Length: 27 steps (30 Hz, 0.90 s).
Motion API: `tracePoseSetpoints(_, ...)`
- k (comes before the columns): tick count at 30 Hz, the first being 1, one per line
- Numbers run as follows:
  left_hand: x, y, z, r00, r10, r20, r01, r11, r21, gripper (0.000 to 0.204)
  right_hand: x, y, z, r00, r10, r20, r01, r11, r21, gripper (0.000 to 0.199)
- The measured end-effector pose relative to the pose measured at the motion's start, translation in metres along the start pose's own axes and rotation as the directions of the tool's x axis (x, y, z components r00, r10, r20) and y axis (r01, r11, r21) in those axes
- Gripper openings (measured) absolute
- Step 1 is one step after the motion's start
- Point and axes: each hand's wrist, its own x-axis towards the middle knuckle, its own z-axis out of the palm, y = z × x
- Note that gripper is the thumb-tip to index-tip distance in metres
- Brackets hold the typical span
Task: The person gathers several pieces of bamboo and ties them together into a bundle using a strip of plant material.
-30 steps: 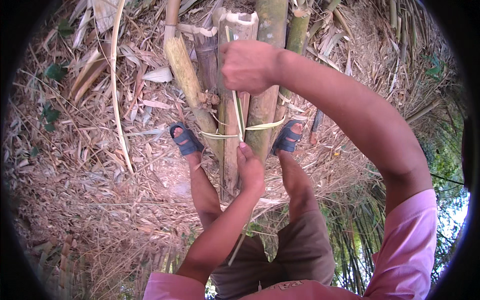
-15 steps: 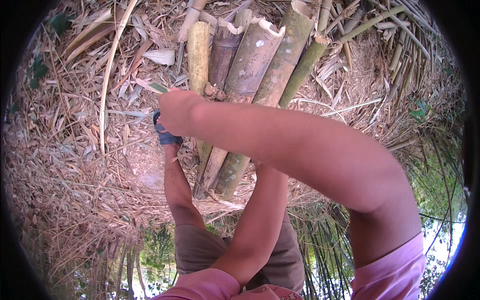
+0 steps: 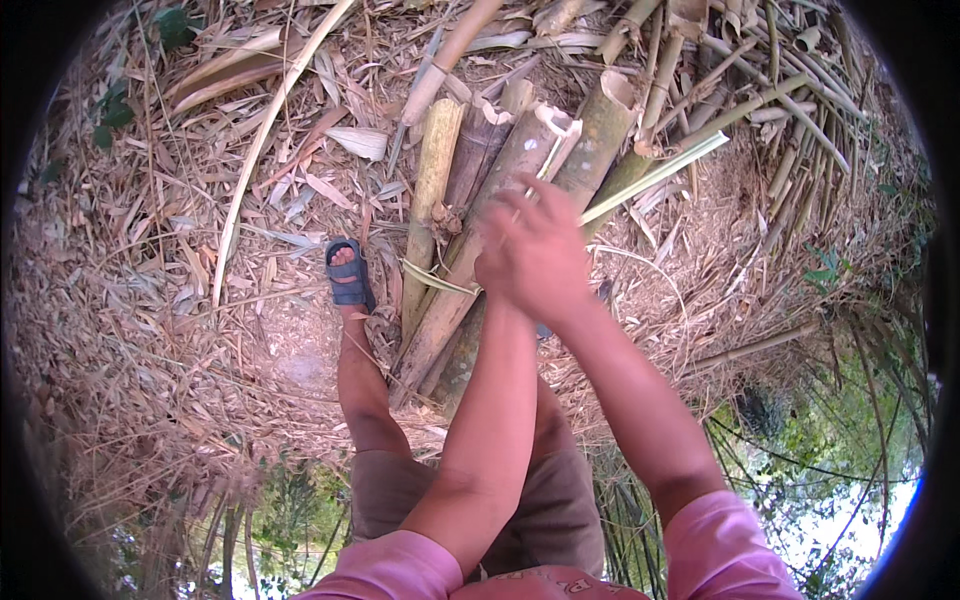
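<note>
My two hands meet above a bundle of cut bamboo poles [image 3: 470, 200] that lies on the ground between my legs. My right hand [image 3: 545, 255] is on top and blurred, and a thin pale-green bamboo strip [image 3: 660, 172] runs out of it toward the upper right. Most of my left hand [image 3: 490, 272] is hidden under the right one, so its grip cannot be seen. A pale strip tie [image 3: 432, 280] wraps around the bundle just left of my hands. My left foot in a blue sandal [image 3: 348, 278] stands beside the poles.
Dry bamboo leaves and husks [image 3: 200, 300] cover the ground all around. More thin bamboo stems [image 3: 790, 130] lie piled at the upper right. A long pale stalk [image 3: 265, 140] curves across the left side. Green plants [image 3: 830, 430] show at the lower right.
My right hand has swung from the left side of the bundle back over to the right. Both hands are now together above the poles, and the green strip trails out to the upper right.
</note>
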Motion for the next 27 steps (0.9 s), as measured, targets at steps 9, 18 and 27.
tracePoseSetpoints(9, 0.010, 0.000, -0.036, 0.965, -0.022, 0.261, 0.005, 0.998, 0.063, 0.025, -0.078, 0.091, -0.005, 0.954, 0.102, 0.282, -0.029, 0.967, -0.252, 0.021)
tracePoseSetpoints(18, -0.080, 0.039, -0.077, 0.916, 0.029, 0.400, -0.395, -0.106, 0.913, 0.041, -0.118, 0.134, 0.037, 0.963, 0.211, 0.170, -0.200, 0.977, -0.080, 0.016)
tracePoseSetpoints(27, -0.055, 0.035, 0.007, 0.430, -0.760, 0.488, -0.541, -0.649, -0.535, 0.030, -0.131, 0.125, 0.049, 0.979, 0.197, -0.047, -0.200, 0.977, -0.077, 0.014)
